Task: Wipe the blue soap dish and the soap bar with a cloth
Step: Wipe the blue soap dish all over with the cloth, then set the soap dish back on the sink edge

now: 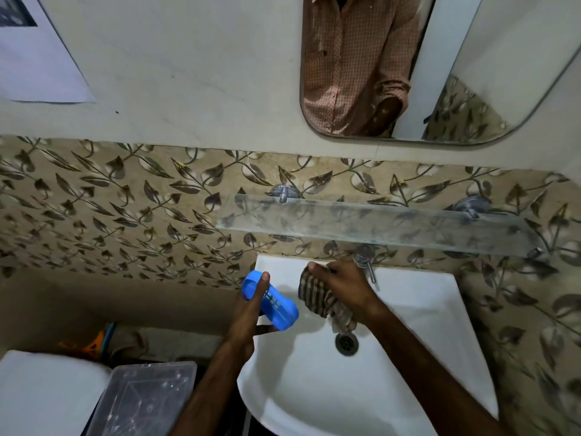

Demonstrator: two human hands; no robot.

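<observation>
Hands over a white ceramic sink [314, 388]: the left hand [248, 313] grips a blue plastic soap dish [279, 306] above the left rim, thumb laid along it. The right hand [342, 287], fingers curled, clutches a brown striped cloth [317, 297] just beside the dish, not touching it. Wiping looks unfinished; no soap bar is visible.

The person wears a finely checked orange-brown button-front shirt [352, 67], seen reflected, with its sleeve [394, 88] rolled above a bare forearm [388, 116].

You face a white sink [314, 391] under a glass shelf [377, 226] and mirror [490, 51]. Leaf tiles [110, 209] band the pale wall [188, 73]. A clear box [147, 401] sits lower left.
</observation>
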